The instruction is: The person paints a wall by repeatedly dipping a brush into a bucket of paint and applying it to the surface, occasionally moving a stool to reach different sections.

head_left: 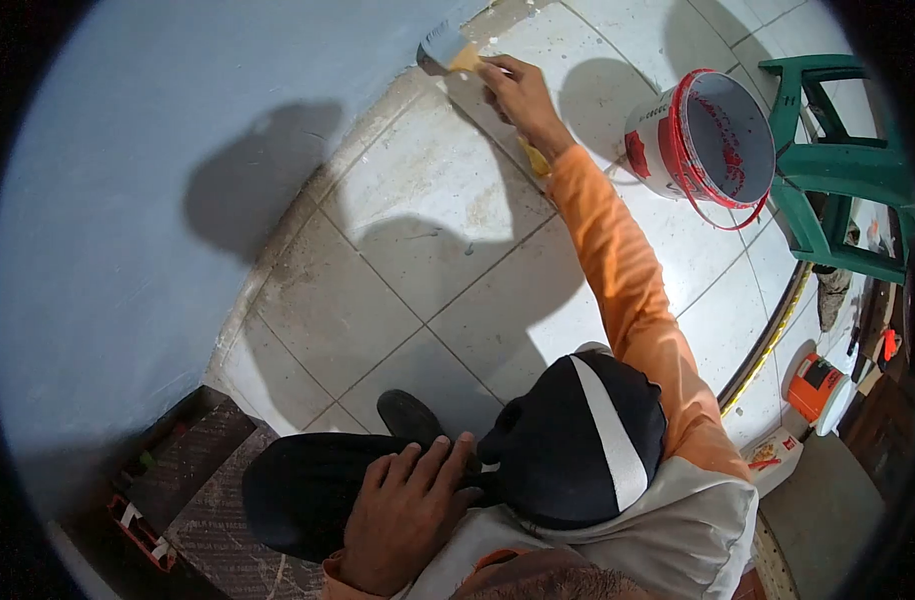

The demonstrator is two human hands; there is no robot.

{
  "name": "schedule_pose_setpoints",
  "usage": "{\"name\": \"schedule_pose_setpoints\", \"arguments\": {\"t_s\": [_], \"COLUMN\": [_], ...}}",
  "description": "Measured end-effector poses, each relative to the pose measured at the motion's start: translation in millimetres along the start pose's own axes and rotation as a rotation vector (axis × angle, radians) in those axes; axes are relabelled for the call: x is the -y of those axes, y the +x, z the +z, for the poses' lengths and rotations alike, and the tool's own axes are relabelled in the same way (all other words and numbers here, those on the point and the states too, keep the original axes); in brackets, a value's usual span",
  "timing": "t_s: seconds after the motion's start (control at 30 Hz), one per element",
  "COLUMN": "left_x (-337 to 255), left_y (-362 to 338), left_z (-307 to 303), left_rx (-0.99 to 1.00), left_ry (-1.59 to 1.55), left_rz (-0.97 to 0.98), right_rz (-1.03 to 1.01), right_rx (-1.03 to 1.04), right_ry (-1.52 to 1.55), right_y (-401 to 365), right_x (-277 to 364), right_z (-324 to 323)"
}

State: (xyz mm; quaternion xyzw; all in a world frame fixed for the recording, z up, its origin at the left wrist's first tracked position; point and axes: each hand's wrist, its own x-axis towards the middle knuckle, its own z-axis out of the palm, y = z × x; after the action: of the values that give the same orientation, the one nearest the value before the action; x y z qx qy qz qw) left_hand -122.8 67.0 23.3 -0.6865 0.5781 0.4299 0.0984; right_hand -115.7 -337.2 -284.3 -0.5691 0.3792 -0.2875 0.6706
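My right hand (523, 100) reaches far forward, its fingers wrapped around a wide paintbrush (448, 45). The brush has a pale ferrule and a yellowish handle, and its dark bristles are right at the foot of the blue wall (178, 80), where it meets the tiled floor. Below the wrist, a yellow piece shows that looks like the handle's end. Close to my body, my left hand (408, 510) lies palm down on my black-clad leg, fingers stretched out and holding nothing.
A white bucket (658, 145) with a red rim and handle is right of my right arm. Beyond it stands a green plastic stool (838, 165). An orange can (813, 385) and a small box (775, 460) sit at lower right; dark printed boards (218, 490) lie at lower left.
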Motion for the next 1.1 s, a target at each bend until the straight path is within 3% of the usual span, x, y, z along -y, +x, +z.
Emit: {"name": "schedule_pose_setpoints", "arguments": {"t_s": [0.03, 0.1, 0.13, 0.2, 0.27, 0.33, 0.37, 0.43, 0.47, 0.53, 0.6, 0.67, 0.7, 0.77, 0.8, 0.83, 0.87, 0.9, 1.0, 1.1], "left_x": [2, 4, 3, 2, 1, 1, -1, 0, 0, -1, 1, 4, 5, 2, 1, 1, 3, 4, 2, 4], "left_y": [-1, -3, -4, -2, 0, 1, 1, -4, -6, -12, -15, -21, -21, -13, -13, -14, -14, -14, -21, -32], "left_z": [1, 6, 6, 5, 3, 3, 5, 5, 7, 9, 11, 17, 20, 18, 18, 18, 20, 21, 22, 30], "left_rx": [-0.005, 0.025, 0.033, 0.051, 0.05, 0.035, -0.037, -0.124, -0.055, 0.017, 0.018, 0.008, -0.001, 0.0, 0.015, 0.013, -0.071, -0.157, -0.184, -0.24], "left_ry": [0.0, 0.014, 0.011, 0.04, 0.043, 0.05, 0.058, 0.083, 0.05, 0.013, 0.029, 0.031, 0.033, 0.068, 0.095, 0.108, 0.107, 0.102, 0.1, 0.095], "left_rz": [-0.005, 0.029, 0.031, -0.009, 0.0, 0.002, 0.03, 0.043, 0.012, -0.032, -0.025, -0.012, 0.013, 0.008, -0.001, 0.008, 0.063, 0.116, 0.135, 0.139], "right_rz": [-0.004, -0.19, -0.182, -0.378, -0.472, -0.38, -0.465, -0.49, -0.496, -0.312, -0.386, -0.274, -0.49, -0.541, -0.448, -0.733, -0.528, -0.487, -0.552, -0.534], "right_rx": [0.005, -0.343, -0.345, -0.416, -0.335, -0.108, -0.006, 0.027, 0.062, 0.045, -0.092, -0.426, -0.526, -0.419, -0.327, -0.33, -0.054, 0.142, 0.259, 0.08], "right_ry": [0.002, -0.129, -0.131, -0.247, -0.279, -0.313, -0.369, -0.317, -0.277, -0.322, -0.205, -0.072, -0.152, -0.367, -0.324, -0.491, -0.507, -0.433, -0.534, -0.443], "right_y": [-2, -4, -1, 24, 32, -15, -30, -37, -36, 4, 46, 36, 36, 30, -1, -14, -58, -76, -54, 20], "right_x": [2, -2, -5, -16, -34, -8, -4, -9, -12, -2, 8, 53, 55, 55, 66, 47, 81, 96, 133, 187], "right_z": [-6, -17, -18, -17, 23, 54, 57, 52, 45, 7, -36, -37, -28, 16, 54, 79, 90, 93, 75, -4]}}
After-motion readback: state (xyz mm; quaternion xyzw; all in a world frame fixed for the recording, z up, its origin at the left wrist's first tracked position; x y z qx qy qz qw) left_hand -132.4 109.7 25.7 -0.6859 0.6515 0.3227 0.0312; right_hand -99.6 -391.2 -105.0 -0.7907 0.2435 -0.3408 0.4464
